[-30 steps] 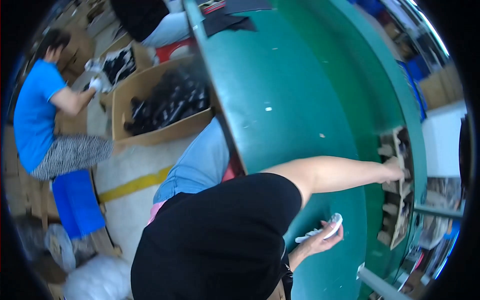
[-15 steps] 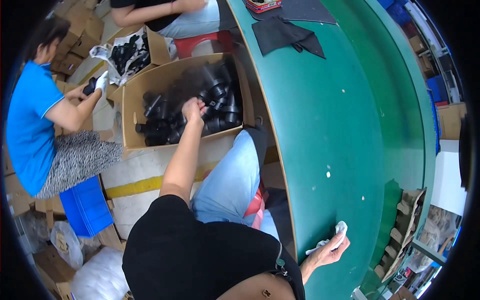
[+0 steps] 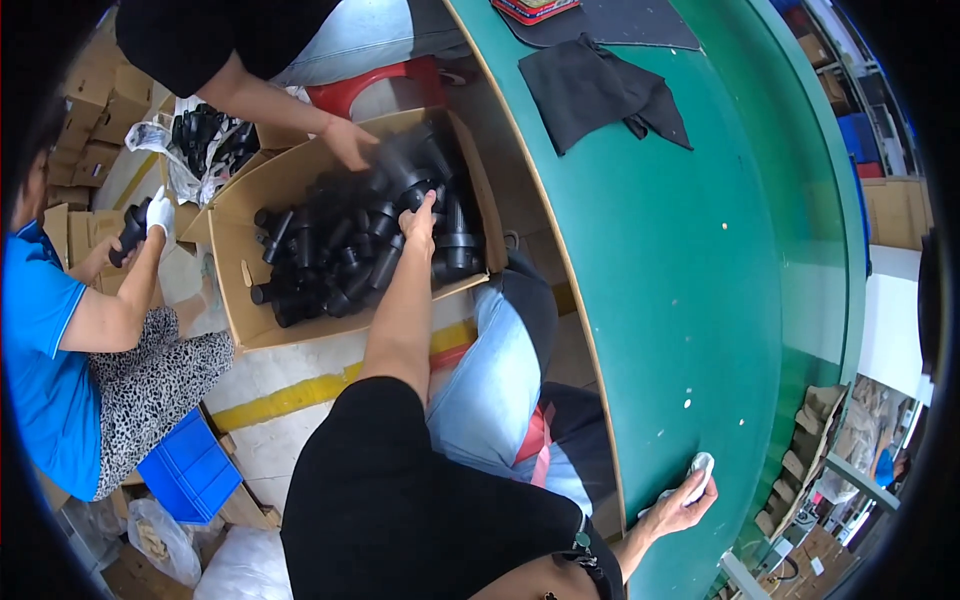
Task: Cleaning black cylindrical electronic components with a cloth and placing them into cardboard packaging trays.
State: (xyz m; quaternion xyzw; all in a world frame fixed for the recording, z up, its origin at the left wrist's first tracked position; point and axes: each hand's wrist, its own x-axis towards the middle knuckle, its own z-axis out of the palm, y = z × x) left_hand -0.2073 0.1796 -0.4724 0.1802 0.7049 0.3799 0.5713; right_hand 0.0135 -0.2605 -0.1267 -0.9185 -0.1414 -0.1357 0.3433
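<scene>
My left hand [image 3: 419, 224] reaches into an open cardboard box [image 3: 232, 290]. Its fingers close on a black cylindrical plastic part [image 3: 411, 190] near the box's right side. Many similar black parts [image 3: 345, 250] lie heaped around it. On the green table, my right hand [image 3: 684, 506] grips a crumpled white cloth [image 3: 702, 464], which sticks out above the fingers. A co-worker's bare hand [image 3: 349, 143] comes over the far edge of the same box, above the parts.
At the left, a person in a blue shirt [image 3: 45, 300] holds a dark part [image 3: 130, 235]. A black cloth [image 3: 600, 95] lies on the green table [image 3: 650, 270], towards its far end. A blue bin [image 3: 192, 465] stands on the floor, lower left.
My left hand has moved right within the box and now grips a black part. The co-worker has leaned over and put a hand to the box. My right hand still holds the white cloth.
</scene>
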